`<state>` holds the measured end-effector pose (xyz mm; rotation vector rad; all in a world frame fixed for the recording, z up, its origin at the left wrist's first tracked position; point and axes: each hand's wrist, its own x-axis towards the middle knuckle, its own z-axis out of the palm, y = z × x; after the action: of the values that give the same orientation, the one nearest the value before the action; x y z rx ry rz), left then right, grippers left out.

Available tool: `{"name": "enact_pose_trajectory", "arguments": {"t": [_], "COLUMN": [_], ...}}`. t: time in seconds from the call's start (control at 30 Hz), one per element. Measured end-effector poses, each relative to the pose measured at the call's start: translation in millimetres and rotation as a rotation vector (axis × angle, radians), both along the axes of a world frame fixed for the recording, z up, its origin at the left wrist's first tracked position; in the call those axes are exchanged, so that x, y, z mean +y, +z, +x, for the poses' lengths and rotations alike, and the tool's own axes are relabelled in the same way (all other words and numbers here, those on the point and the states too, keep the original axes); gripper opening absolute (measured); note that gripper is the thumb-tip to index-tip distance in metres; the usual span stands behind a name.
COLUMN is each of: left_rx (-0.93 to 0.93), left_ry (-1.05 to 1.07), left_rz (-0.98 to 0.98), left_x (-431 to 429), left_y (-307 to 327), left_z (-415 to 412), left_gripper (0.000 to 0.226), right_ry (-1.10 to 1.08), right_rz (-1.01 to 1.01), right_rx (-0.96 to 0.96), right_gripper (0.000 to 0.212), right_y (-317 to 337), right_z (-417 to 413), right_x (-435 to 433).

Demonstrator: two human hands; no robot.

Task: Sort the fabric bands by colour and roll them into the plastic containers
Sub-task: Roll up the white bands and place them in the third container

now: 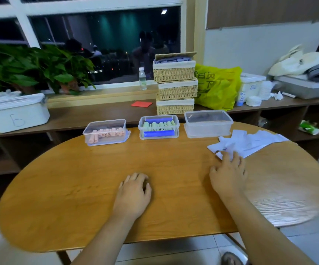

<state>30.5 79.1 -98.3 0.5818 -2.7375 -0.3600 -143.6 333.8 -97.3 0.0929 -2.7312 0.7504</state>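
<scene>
Three clear plastic containers stand in a row at the far side of the oval wooden table (97,188). The left container (106,132) holds pink rolled bands. Green rolls fill the middle container (159,127), which has blue clips. The right container (208,123) looks empty. A loose pile of white fabric bands (248,141) lies to the right. My right hand (228,173) rests at the near edge of that pile, fingertips touching a white band. My left hand (134,190) lies palm down on the bare wood, fingers curled, holding nothing.
Behind the table runs a long wooden shelf with three stacked wicker baskets (175,87), a yellow-green bag (218,87), a water bottle (142,79), a white lidded box (15,113), potted plants (30,69) and a red card (141,104).
</scene>
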Motion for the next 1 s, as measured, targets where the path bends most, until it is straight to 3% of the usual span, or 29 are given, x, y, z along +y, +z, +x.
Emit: {"name": "enact_pose_trajectory", "arguments": {"t": [0.23,0.37,0.53,0.7,0.8,0.9,1.0], "left_rx": [0.01,0.008,0.077,0.276,0.27,0.171,0.101], "left_ry": [0.01,0.01,-0.013,0.067,0.039,-0.043,-0.113], "left_rz": [0.013,0.024,0.123,0.475,0.53,0.51,0.481], "left_x": [4,1,-9,-23,-26,-30,-31], "left_y": [3,2,0,-8,-5,-1,3], "left_z": [6,7,4,-1,-3,-6,-8], "left_gripper": [0.036,0.036,0.031,0.034,0.045,0.061,0.07], "right_ry": [-0.093,-0.025,0.375,0.789,0.939,0.958,0.819], "right_rz": [-0.023,-0.008,0.023,-0.022,-0.022,-0.044,-0.174], "right_rx": [-0.146,0.114,0.307,0.239,0.123,0.037,-0.019], "right_gripper": [0.044,0.045,0.052,0.05,0.049,0.049,0.045], "right_y": [-6,-11,0,-12,-15,-15,-12], "right_z": [-27,-17,12,51,55,56,55], "right_x": [2,-4,-42,-96,-103,-99,-94]}}
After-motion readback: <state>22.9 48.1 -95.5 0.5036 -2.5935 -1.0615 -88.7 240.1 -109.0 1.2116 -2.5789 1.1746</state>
